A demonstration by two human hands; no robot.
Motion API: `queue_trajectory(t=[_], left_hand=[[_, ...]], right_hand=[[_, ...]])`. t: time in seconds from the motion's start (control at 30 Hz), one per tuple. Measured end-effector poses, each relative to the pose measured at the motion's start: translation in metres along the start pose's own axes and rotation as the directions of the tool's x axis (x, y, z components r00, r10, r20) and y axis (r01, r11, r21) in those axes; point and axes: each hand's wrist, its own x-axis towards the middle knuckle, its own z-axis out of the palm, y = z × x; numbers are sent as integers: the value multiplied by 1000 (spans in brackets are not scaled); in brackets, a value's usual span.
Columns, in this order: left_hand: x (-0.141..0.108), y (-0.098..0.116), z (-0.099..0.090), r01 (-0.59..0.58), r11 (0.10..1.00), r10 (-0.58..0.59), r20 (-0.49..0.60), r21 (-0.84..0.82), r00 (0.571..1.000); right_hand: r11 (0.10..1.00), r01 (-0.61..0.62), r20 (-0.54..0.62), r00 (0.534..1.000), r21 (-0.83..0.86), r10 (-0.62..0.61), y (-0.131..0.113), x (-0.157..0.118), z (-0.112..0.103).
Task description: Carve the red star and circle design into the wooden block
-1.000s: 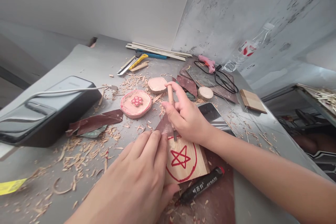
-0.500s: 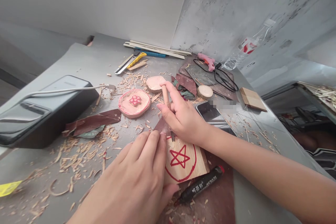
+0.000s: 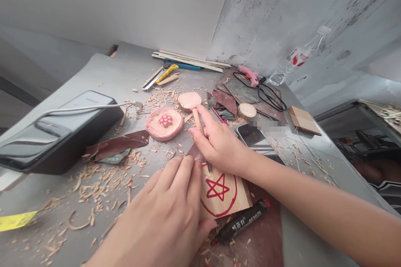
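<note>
A square wooden board bears a red star inside a red circle. My left hand is closed along the board's left side, fingers together, with the thumb at its lower edge. A carving tool with a wooden handle is gripped in my right hand, its dark metal tip down on the board above the star. Just below the board lies a black marker with a red end. Beyond my hands is a round wood slice with a red flower and a red rim.
A black box-like device with a white cable stands at the left. Farther back are a yellow cutter, a pink glue gun and a bottle. A phone lies beside my right wrist. Shavings litter the grey table.
The whole view has shifted slightly, so things sit a little farther right. My right hand and the tool tip are slightly lower; my left hand keeps its hold on the board.
</note>
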Motion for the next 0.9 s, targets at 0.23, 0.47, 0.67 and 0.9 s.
queue_trajectory(t=[0.23,0.47,0.67,0.9], left_hand=[[-2,1,-4,5,1000,-5,-13,-13,1000],[1,0,0,-15,999,16,-45,28,999],[1,-1,1,-26,999,28,-69,26,997],[-4,0,2,-15,999,18,-84,33,996]], right_hand=[[998,-31,-73,997,48,34,1,-3,-1],[968,84,-169,985,235,-44,5,-10,0],[949,175,-230,966,262,-115,9,-10,5],[965,166,-228,966,202,-118,9,-12,6]])
